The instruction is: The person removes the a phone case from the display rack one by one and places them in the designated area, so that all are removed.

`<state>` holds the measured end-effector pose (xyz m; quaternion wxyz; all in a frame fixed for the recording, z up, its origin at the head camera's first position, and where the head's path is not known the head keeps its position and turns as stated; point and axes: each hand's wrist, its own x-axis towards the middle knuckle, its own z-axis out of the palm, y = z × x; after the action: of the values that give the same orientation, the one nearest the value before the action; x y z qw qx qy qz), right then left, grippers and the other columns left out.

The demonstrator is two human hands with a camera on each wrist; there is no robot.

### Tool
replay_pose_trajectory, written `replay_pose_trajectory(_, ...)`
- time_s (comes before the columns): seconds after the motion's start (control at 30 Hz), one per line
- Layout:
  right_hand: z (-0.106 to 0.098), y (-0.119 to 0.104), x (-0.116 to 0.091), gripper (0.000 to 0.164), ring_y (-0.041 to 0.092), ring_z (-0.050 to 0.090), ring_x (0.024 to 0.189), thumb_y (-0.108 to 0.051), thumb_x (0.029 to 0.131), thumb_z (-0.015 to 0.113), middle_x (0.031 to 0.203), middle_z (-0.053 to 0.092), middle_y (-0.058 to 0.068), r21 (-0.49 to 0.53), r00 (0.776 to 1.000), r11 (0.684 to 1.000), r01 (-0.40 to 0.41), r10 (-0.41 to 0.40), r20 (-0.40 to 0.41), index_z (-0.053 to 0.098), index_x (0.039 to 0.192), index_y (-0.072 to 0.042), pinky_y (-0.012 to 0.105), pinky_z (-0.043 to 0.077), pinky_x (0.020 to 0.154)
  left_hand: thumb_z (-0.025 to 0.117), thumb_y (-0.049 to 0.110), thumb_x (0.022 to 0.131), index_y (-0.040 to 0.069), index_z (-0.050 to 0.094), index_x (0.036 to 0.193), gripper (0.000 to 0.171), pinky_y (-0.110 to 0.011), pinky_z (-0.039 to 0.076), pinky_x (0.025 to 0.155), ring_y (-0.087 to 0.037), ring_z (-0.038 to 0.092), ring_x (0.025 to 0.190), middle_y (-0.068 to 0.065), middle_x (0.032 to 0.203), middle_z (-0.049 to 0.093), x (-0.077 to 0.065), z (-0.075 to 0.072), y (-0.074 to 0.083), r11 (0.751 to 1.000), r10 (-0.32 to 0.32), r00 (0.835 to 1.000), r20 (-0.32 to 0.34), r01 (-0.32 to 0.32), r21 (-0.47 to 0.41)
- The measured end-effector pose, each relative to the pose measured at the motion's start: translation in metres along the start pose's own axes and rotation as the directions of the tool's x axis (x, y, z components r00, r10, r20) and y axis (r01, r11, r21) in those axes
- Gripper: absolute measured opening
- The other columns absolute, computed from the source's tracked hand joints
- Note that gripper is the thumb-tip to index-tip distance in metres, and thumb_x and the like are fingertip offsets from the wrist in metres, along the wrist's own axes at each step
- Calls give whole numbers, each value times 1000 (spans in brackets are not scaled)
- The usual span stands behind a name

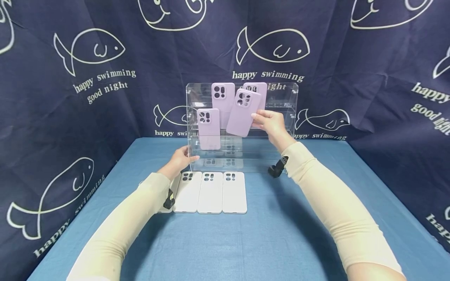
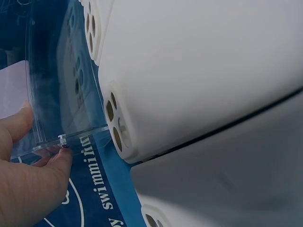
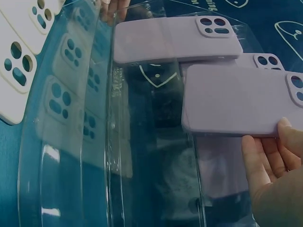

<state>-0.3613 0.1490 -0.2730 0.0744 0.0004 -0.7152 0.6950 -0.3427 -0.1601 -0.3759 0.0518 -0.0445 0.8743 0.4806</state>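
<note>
Phone case in lilac (image 1: 242, 115) is pinched by its edge in the right hand (image 1: 271, 124), tilted at the upper part of a clear rack (image 1: 267, 156), whose side is clasped by the left hand (image 1: 180, 159). White cases (image 1: 210, 195) are lined up on blue cloth (image 1: 225, 249), backed and flanked by navy fish-printed curtains (image 1: 197, 66).

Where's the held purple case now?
In the head view, the held case is just right of centre in the right hand, partly covering the upper right case on the rack.
</note>
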Motion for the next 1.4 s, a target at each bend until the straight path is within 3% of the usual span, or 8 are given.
replay_pose_trajectory(0.1,-4,-1,0,44,15,74,87,-11,91,69,124,65,18,39,1000,999,2,-2,5,57,130,5,34,57,93,66,26,93,10,25,154,76,-47,29,120,-33,33,143,-16,155,34,0,1,-2,1000,-3,1000,3,3,-9)
replay_pose_trajectory(0.2,-9,-2,-1,44,9,71,76,-9,90,69,103,72,8,103,1000,995,15,-15,-2,57,129,6,34,58,91,67,27,93,10,25,154,76,-47,29,120,-33,34,142,-16,155,34,1,2,-3,1000,-7,1000,8,8,-18)
replay_pose_trajectory(0.27,-12,-3,-2,44,8,69,73,-8,90,68,88,70,0,145,1000,989,25,-25,-1,56,129,8,34,59,90,67,27,92,10,25,154,77,-47,30,120,-33,34,142,-16,155,35,2,2,-4,1000,-7,1000,10,7,-23)
replay_pose_trajectory(0.37,-16,-3,-4,45,8,68,72,-6,91,67,80,68,-4,158,1000,987,28,-30,8,54,131,10,33,59,89,66,27,93,10,24,154,76,-47,29,120,-33,33,143,-16,155,33,1,1,-4,1000,-11,1000,12,11,-27)
replay_pose_trajectory(0.7,-28,-3,-10,49,8,69,70,-7,91,67,75,69,-5,100,999,995,6,-11,52,51,133,12,27,61,82,66,27,93,10,24,154,76,-47,29,120,-33,32,143,-16,156,33,1,1,-4,1000,-10,1000,14,10,-29)
replay_pose_trajectory(1.07,-22,-4,-22,48,7,70,71,-5,92,65,74,70,-5,87,992,996,26,-36,118,49,132,15,26,61,78,67,27,92,11,25,154,76,-46,28,121,-33,31,144,-15,157,31,4,-4,-6,999,-14,1000,8,14,-38)
replay_pose_trajectory(1.4,-20,7,-28,47,7,70,69,-5,90,67,74,69,-6,86,993,996,13,-23,117,52,129,16,25,61,78,66,27,93,11,24,154,75,-47,29,120,-33,32,143,-15,157,31,2,0,-5,999,2,1000,19,-1,-46)
